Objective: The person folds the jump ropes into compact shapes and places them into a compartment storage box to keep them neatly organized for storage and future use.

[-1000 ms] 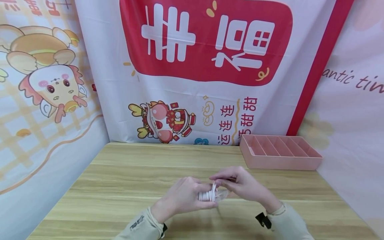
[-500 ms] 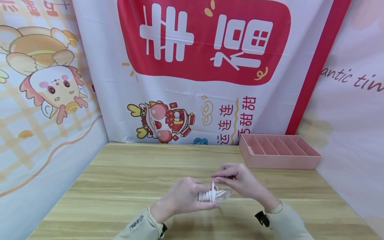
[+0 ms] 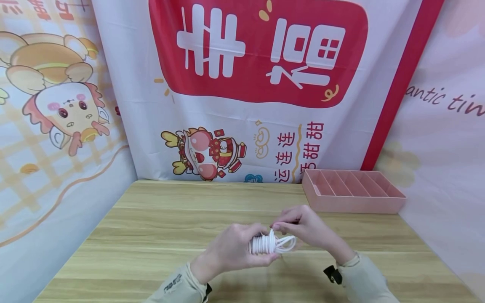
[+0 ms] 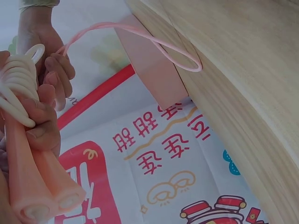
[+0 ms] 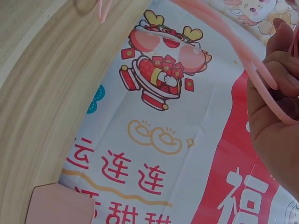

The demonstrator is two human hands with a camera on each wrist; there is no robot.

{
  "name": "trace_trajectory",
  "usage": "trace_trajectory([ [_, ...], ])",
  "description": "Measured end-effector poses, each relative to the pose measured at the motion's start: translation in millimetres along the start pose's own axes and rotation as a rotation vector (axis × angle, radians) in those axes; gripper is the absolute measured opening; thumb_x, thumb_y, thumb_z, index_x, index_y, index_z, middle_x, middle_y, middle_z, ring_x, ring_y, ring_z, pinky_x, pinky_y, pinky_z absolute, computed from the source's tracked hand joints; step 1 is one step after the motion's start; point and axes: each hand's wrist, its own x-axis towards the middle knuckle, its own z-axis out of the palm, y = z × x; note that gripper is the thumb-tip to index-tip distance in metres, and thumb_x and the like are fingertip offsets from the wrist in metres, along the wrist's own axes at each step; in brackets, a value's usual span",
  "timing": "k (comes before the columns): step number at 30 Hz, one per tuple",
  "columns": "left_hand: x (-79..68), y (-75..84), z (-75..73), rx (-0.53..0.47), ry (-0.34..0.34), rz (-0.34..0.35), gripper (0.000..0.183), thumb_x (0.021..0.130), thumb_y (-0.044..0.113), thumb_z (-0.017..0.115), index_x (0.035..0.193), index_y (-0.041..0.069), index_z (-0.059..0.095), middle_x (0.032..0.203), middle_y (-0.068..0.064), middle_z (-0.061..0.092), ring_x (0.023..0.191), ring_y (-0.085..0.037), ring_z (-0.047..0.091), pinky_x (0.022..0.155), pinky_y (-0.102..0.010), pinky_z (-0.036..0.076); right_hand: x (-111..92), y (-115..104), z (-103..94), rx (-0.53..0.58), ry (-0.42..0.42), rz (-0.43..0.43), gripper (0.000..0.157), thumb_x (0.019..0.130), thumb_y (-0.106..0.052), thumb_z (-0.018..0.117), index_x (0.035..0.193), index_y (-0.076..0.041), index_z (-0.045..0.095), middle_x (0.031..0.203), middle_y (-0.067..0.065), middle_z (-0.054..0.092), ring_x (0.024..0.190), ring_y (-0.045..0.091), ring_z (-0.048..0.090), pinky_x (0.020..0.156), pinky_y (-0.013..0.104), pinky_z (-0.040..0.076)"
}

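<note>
A jump rope (image 3: 264, 244) has its cord wound in tight turns around two pink handles (image 4: 28, 172). My left hand (image 3: 231, 250) grips the bundle above the table, with the handle ends showing below its fingers in the left wrist view. Small loops of the wound cord stick out at the right side of the bundle. Close beside it, my right hand (image 3: 303, 225) pinches a loose stretch of the cord (image 4: 107, 24), which trails off as a pink doubled loop. In the right wrist view that cord runs past my right hand's curled fingers (image 5: 275, 70).
A pink divided storage box (image 3: 356, 204) stands at the back right of the wooden table (image 3: 170, 210). Printed cloth backdrops (image 3: 144, 63) hang behind the table and on both sides.
My left hand keeps its hold on the bundle. My right hand makes small shifts beside it, now slightly farther right, and the cord loops at the bundle's right end show more clearly.
</note>
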Motion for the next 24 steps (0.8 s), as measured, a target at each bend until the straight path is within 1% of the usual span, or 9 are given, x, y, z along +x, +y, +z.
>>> trace_trajectory([
  [3,-0.2,2.0,-0.4,-0.026,-0.009,-0.053,0.054,0.076,0.033,0.083,0.111,0.007,0.053,0.08,0.003,0.064,0.058,0.005,0.051,0.048,-0.006,0.04,0.1,1.4,0.0,0.02,-0.008,0.029,0.013,0.09,-0.012,0.071,0.097,-0.004,0.078,0.083,-0.004,0.07,0.069,0.012,0.061,0.056,0.028,0.053],
  [5,0.4,1.9,-0.9,-0.022,-0.011,-0.044,0.059,0.076,0.031,0.083,0.118,0.007,0.05,0.079,0.003,0.064,0.057,0.006,0.05,0.047,-0.006,0.039,0.1,3.3,0.9,0.027,-0.004,0.033,0.013,0.09,-0.01,0.071,0.098,-0.003,0.078,0.083,-0.003,0.07,0.069,0.011,0.06,0.056,0.028,0.053],
  [9,3.2,-0.4,-1.9,-0.015,0.002,0.064,0.059,0.079,0.024,0.079,0.13,0.008,0.054,0.087,0.001,0.068,0.063,0.005,0.053,0.054,-0.004,0.041,-0.1,6.7,3.5,0.03,0.02,0.01,0.013,0.092,-0.004,0.068,0.102,-0.001,0.076,0.086,0.0,0.069,0.07,0.01,0.059,0.056,0.027,0.052],
  [11,4.9,-1.5,-3.0,-0.023,0.023,0.108,0.055,0.08,0.021,0.078,0.13,0.007,0.059,0.093,-0.003,0.07,0.069,0.003,0.056,0.058,-0.004,0.042,-0.2,8.5,4.9,0.036,0.03,0.001,0.015,0.093,-0.002,0.066,0.105,-0.002,0.076,0.086,0.0,0.068,0.071,0.011,0.057,0.057,0.026,0.051],
  [13,6.5,-2.5,-4.5,-0.052,0.048,0.125,0.049,0.082,0.019,0.077,0.127,0.004,0.063,0.098,-0.006,0.071,0.073,0.001,0.059,0.061,-0.005,0.044,-0.3,10.3,5.9,0.059,0.036,0.003,0.018,0.094,-0.001,0.064,0.107,-0.004,0.076,0.087,-0.001,0.068,0.073,0.013,0.057,0.06,0.027,0.051],
  [15,7.1,-3.1,-6.2,-0.089,0.077,0.111,0.045,0.083,0.018,0.076,0.125,0.002,0.065,0.098,-0.006,0.071,0.075,-0.001,0.061,0.061,-0.006,0.045,-0.5,11.6,6.6,0.103,0.036,0.012,0.02,0.095,0.001,0.062,0.109,-0.005,0.075,0.089,0.001,0.068,0.075,0.016,0.058,0.061,0.028,0.052],
  [20,6.2,-4.1,-9.3,-0.163,0.145,0.051,0.044,0.089,0.017,0.073,0.128,-0.001,0.063,0.108,-0.01,0.071,0.083,-0.005,0.065,0.063,-0.011,0.05,-1.6,12.6,10.3,0.198,0.03,0.05,0.022,0.093,0.005,0.061,0.109,-0.003,0.074,0.096,0.006,0.07,0.081,0.018,0.064,0.067,0.034,0.057],
  [22,6.0,-3.9,-10.7,-0.191,0.176,0.027,0.041,0.09,0.017,0.071,0.126,-0.002,0.064,0.109,-0.01,0.07,0.084,-0.007,0.065,0.063,-0.013,0.051,-1.6,11.1,13.1,0.208,0.029,0.085,0.018,0.094,0.004,0.062,0.104,-0.003,0.075,0.092,0.005,0.07,0.078,0.015,0.063,0.064,0.031,0.056],
  [24,6.6,-3.6,-12.2,-0.206,0.221,0.005,0.035,0.091,0.016,0.071,0.122,0.0,0.066,0.103,-0.007,0.071,0.08,-0.006,0.065,0.061,-0.014,0.052,-0.6,9.4,16.9,0.213,0.023,0.113,0.014,0.095,0.002,0.061,0.097,-0.002,0.074,0.085,0.004,0.07,0.07,0.01,0.06,0.057,0.024,0.052],
])
